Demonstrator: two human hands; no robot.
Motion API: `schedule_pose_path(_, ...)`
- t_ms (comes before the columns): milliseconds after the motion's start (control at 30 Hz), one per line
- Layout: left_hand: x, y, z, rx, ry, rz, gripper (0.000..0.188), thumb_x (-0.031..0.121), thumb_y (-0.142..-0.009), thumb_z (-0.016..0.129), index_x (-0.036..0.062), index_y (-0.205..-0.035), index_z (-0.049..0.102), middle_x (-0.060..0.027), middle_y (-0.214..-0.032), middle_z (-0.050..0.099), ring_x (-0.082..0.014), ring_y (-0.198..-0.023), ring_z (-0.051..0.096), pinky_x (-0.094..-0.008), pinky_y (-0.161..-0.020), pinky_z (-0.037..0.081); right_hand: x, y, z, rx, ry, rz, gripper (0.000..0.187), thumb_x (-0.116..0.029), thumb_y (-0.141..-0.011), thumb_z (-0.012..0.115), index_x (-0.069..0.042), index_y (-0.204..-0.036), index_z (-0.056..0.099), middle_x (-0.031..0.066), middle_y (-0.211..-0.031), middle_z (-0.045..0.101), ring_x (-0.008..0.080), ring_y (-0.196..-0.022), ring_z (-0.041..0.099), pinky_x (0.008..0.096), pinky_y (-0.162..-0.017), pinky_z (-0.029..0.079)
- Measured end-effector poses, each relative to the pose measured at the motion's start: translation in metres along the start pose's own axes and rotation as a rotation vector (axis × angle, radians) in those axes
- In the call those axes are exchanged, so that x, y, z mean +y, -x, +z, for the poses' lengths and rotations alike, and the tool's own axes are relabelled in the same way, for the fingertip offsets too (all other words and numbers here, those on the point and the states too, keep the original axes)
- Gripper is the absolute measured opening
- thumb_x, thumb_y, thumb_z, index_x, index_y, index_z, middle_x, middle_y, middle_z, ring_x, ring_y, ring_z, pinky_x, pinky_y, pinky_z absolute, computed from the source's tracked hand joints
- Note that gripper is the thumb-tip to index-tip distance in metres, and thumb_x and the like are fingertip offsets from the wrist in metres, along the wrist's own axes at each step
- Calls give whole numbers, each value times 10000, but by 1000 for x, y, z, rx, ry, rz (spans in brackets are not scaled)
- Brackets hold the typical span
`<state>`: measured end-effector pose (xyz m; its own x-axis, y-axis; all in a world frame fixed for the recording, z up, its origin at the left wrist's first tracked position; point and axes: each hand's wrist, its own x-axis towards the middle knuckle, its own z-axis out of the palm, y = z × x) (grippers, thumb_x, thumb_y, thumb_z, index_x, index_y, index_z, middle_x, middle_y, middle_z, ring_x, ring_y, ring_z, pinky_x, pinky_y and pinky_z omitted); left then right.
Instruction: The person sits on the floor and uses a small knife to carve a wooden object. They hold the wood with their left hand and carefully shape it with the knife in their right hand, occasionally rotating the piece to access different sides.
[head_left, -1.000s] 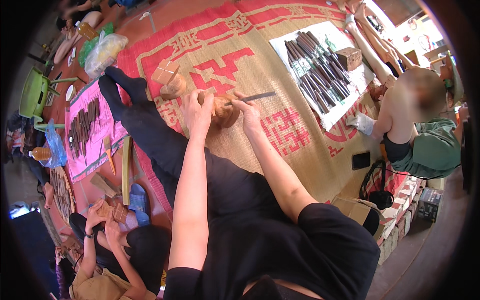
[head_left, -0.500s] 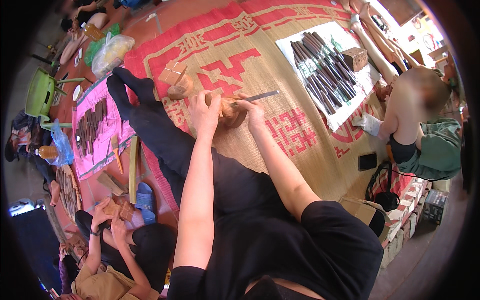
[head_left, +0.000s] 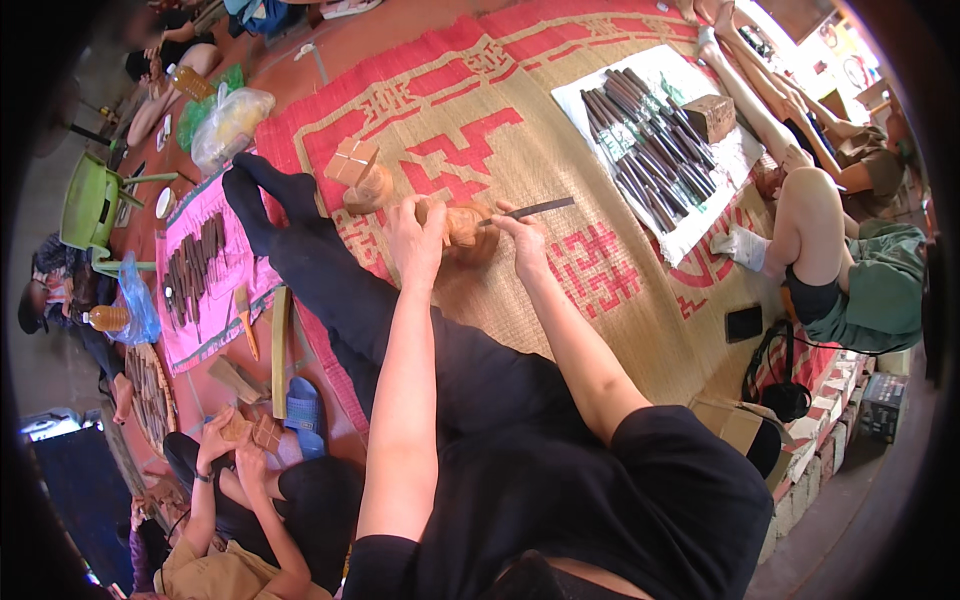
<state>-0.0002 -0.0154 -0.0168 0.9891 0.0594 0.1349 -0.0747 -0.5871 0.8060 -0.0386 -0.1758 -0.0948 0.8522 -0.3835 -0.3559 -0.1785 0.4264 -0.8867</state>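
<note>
A rounded light-brown wood carving (head_left: 468, 230) is held steady above the patterned mat, just beyond my thighs. My left hand (head_left: 414, 242) is closed around its left side. In my right hand (head_left: 522, 238) is a thin, dark, flat-bladed carving chisel (head_left: 545, 207), pinched between thumb and fingers. One end of the chisel meets the carving's right side; the other sticks out to the right. The exact contact point is partly hidden by my fingers. Farther left, near my feet, another rounded wood piece (head_left: 370, 188) sits beside a squared wooden block (head_left: 350, 160).
Many dark-handled carving tools (head_left: 655, 150) lie on a white cloth with a wooden block (head_left: 710, 118). More tools (head_left: 195, 262) rest on a pink cloth (head_left: 215, 325) at left. A phone (head_left: 743, 324) lies at right. Co-workers sit on both sides, one holding wood (head_left: 250, 428) lower left.
The view has shifted slightly, moving the scene a little down and right. The chisel has tilted flatter against the carving, and my right-hand fingers have shifted on it.
</note>
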Motion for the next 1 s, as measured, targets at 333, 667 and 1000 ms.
schedule_pose_path(333, -8, -4, 5, 54, -12, 56, 347, 324, -770, 630, 95, -1027, 581, -139, -1050, 544, -356, -1012, 489, -449, -895, 372, -4, -10, 12, -52, -113, -8, 431, -60, -722, 686, 36, -1130, 586, 90, -948, 658, 150, -925, 587, 281, -898, 398)
schedule_pose_path(667, -12, -3, 7, 25, -19, 38, 373, 311, -763, 624, 87, -1057, 580, -147, -1059, 534, -355, -1029, 467, -436, -914, 368, 6, -12, 1, -55, -51, -15, 386, -75, -702, 703, 12, -1071, 631, 67, -990, 642, 152, -995, 545, 289, -933, 354)
schedule_pose_path(1000, -12, -5, 9, 14, -84, 84, 375, 316, -769, 591, 100, -1075, 573, -144, -1077, 528, -367, -1036, 459, -447, -915, 371, 7, -8, 13, -117, -189, -23, 333, -64, -699, 686, 19, -1020, 651, 75, -951, 652, 146, -904, 576, 259, -851, 396)
